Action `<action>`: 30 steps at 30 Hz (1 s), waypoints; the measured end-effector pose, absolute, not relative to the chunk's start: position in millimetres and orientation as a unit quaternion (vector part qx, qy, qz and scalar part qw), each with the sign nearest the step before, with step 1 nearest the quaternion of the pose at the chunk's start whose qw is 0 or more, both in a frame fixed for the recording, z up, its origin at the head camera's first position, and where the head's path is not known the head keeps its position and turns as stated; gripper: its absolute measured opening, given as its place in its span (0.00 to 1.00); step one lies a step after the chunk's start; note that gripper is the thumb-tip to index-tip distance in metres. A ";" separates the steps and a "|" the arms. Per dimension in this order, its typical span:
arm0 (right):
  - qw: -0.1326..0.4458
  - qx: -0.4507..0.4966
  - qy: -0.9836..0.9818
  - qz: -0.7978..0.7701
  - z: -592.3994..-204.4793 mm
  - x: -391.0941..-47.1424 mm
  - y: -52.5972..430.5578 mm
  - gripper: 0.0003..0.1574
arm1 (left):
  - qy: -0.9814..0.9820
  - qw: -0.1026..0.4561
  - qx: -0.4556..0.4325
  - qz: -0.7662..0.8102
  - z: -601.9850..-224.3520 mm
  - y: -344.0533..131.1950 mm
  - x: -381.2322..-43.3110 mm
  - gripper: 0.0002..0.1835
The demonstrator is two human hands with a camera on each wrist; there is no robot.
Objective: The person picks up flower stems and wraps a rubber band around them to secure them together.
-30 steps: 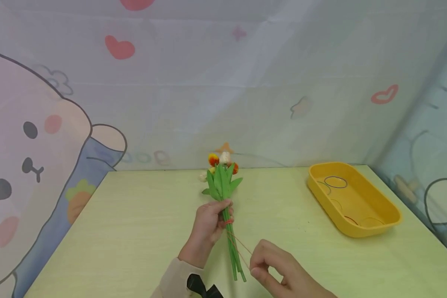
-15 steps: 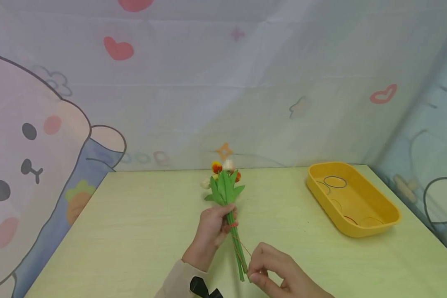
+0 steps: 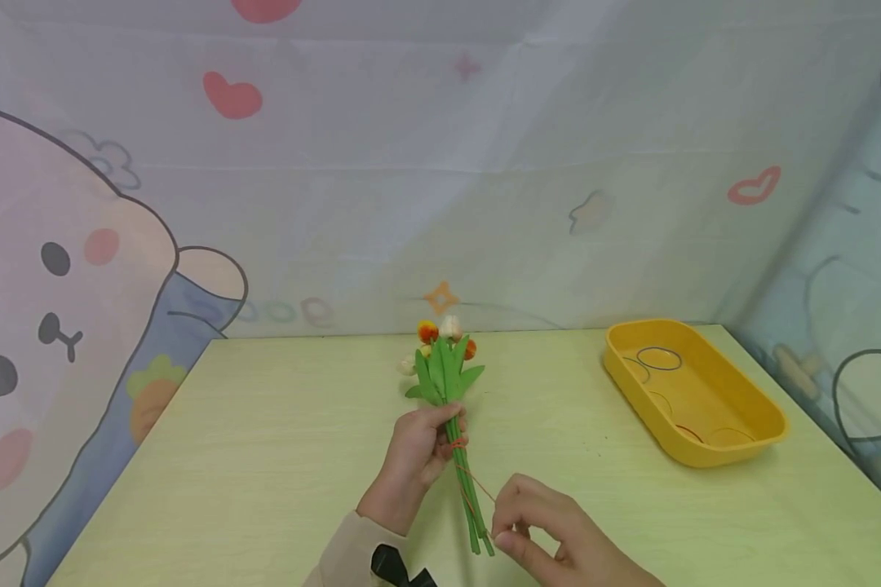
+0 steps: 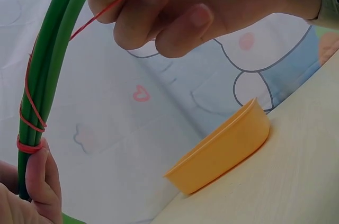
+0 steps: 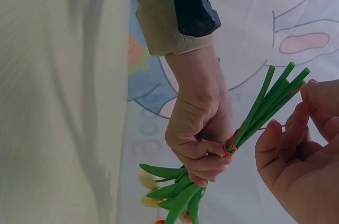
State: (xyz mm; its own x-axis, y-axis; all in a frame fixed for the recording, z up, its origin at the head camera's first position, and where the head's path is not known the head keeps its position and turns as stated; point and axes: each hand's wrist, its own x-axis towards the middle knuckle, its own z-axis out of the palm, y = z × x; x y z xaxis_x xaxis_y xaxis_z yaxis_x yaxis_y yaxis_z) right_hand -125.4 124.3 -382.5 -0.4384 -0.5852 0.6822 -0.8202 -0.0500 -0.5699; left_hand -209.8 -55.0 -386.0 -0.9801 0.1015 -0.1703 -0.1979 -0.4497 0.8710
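Note:
My left hand [image 3: 409, 452] grips the green stems of a bunch of artificial tulips [image 3: 444, 371], just below the leaves. The blooms are white, yellow and orange-red, pointing away from me. Beside the lower stems, my right hand [image 3: 551, 526] pinches a stretched loop of red rubber band [image 3: 479, 481] between thumb and fingers. Seen from the left wrist, the band is wound tightly round the stems [image 4: 55, 49] by the left fingertips, with a looser strand running along them. In the right wrist view, the right thumb [image 5: 320, 97] is right at the cut stem ends.
On the right of the pale table [image 3: 279, 456] stands a yellow tray [image 3: 693, 461] with several thin rubber bands [image 3: 659, 358] inside. A printed cloth backdrop [image 3: 411, 163] rises behind the table's far edge. A black device [image 5: 197, 15] is strapped on the left sleeve.
The left hand and tulips have shifted slightly right and toward me, bringing the stem ends against the right hand's fingers. The right hand keeps its pinch on the rubber band, nearly in place.

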 end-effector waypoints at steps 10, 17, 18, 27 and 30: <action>0.076 0.481 -0.698 0.526 -380.1 -128.1 127.8 0.15 | 0.525 0.083 -0.039 0.846 -383.4 -54.2 -207.0 0.10; 0.084 0.473 -0.691 0.540 -382.5 -133.2 125.4 0.14 | 0.526 0.077 -0.029 0.846 -378.4 -51.9 -203.1 0.10; 0.091 0.473 -0.688 0.543 -383.4 -134.7 124.9 0.14 | 0.526 0.076 -0.027 0.847 -377.8 -51.7 -202.5 0.11; 0.094 0.452 -0.663 0.590 -391.6 -145.1 120.3 0.11 | 0.524 0.081 -0.006 0.848 -376.3 -50.2 -198.8 0.15; 0.080 0.433 -0.663 0.605 -393.7 -146.9 119.8 0.09 | 0.524 0.082 -0.003 0.848 -375.0 -49.2 -197.1 0.15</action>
